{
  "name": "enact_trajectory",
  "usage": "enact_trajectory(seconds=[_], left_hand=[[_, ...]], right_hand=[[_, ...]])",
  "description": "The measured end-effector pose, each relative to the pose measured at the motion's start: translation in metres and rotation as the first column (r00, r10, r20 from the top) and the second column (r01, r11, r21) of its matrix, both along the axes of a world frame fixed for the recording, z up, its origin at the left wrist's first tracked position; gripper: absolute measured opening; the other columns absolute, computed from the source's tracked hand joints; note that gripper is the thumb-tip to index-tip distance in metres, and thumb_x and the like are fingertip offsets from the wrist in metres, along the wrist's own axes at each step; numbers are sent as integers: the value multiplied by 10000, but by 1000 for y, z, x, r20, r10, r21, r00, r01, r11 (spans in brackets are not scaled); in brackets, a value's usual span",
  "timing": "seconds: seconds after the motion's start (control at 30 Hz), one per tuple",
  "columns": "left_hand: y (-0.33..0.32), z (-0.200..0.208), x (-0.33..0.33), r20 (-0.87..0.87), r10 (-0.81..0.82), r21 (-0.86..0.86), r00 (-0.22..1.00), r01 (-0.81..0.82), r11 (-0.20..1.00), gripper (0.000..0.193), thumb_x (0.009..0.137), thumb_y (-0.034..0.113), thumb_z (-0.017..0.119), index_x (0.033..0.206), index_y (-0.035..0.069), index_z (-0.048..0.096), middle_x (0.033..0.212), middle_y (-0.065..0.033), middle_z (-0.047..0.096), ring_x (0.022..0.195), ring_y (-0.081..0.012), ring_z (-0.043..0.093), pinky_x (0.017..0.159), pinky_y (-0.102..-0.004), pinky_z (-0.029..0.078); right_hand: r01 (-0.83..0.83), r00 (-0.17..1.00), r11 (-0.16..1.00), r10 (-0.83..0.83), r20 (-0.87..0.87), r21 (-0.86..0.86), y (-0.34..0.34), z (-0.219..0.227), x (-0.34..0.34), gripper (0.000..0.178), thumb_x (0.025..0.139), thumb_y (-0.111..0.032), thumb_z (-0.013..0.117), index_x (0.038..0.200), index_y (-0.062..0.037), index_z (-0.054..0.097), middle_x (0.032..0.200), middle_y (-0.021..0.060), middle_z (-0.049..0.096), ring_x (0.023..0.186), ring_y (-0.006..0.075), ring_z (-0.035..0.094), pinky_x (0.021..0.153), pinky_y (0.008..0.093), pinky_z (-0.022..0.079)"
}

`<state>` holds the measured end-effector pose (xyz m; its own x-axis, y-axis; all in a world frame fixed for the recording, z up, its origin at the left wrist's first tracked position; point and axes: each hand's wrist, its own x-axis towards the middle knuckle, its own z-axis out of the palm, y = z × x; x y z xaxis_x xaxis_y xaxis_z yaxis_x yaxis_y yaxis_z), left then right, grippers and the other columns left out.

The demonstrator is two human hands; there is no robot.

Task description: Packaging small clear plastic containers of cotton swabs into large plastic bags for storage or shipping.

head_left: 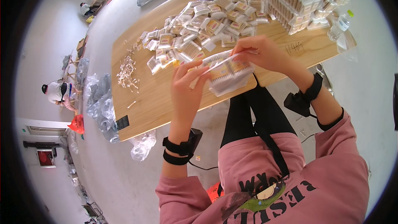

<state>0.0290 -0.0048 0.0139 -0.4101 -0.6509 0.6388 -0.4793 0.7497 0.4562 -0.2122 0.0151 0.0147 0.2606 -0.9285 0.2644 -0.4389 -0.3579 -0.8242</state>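
A clear plastic bag filled with small packs of cotton swabs hangs at the table's front edge, between my hands. My left hand pinches the left end of its upper edge. The right end of that edge is gripped by the fingers of my right hand. A whitish strip of the bag's mouth stretches between the two hands. Just beyond lies a large heap of small cotton swab packs, spread over the table's middle. Whether the bag's mouth is sealed cannot be made out.
Loose cotton swabs lie on the wooden table at the left. Stacked bags of swab packs stand at the back right, beside a clear bottle with a green cap. Plastic bags litter the floor. Another person is far left.
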Motion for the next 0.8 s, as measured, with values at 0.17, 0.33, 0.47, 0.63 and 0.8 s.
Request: enact_trajectory(seconds=[0.17, 0.33, 0.47, 0.63, 0.8], left_hand=[[7, 9, 9, -147, 53, 387, 988, 8, 922, 130, 803, 72, 665, 905, -9, 679, 761, -31, 592, 701, -84, 515, 647, -223, 404], [5, -3, 5, -312, 102, 522, 945, 80, 849, 127, 816, 91, 666, 878, -18, 680, 697, 10, 519, 644, -57, 452, 605, -215, 371], [7, 0, 1, -176, 80, 425, 981, 2, 905, 114, 830, 92, 652, 844, -16, 683, 792, -6, 567, 713, -68, 500, 651, -215, 394], [-5, -31, 4, -547, -9, 550, 837, 367, 750, 448, 768, 197, 718, 1150, 34, 551, 1115, -78, 529, 1045, -177, 500, 860, -284, 417], [-2, -62, -6, -709, -15, 575, 705, 591, 566, 823, 736, 367, 721, 1387, 80, 306, 1340, -112, 393, 1232, -219, 390, 991, -334, 355]], right_hand=[[-39, 992, 970, 8, -129, -240, 3, 9, -2, 104, 795, -102, 662, 822, -7, 631, 763, 66, 593, 711, 175, 551, 657, 273, 437], [46, 992, 968, -73, -100, -246, 2, 4, -18, 105, 792, -112, 668, 838, -19, 652, 759, 59, 581, 684, 166, 524, 631, 285, 417], [132, 987, 978, -144, -67, -159, 8, 1, -22, 112, 798, -105, 663, 880, -31, 671, 847, 49, 622, 731, 138, 557, 654, 269, 435], [126, 946, 989, -145, 292, 83, 15, -33, -23, 559, 750, -167, 721, 1244, -64, 479, 1200, 92, 536, 1106, 178, 496, 913, 303, 397], [-25, 964, 995, -1, 265, 97, 27, -85, 3, 916, 667, -254, 801, 1388, -61, 271, 1374, 129, 357, 1282, 211, 332, 1033, 342, 297]])
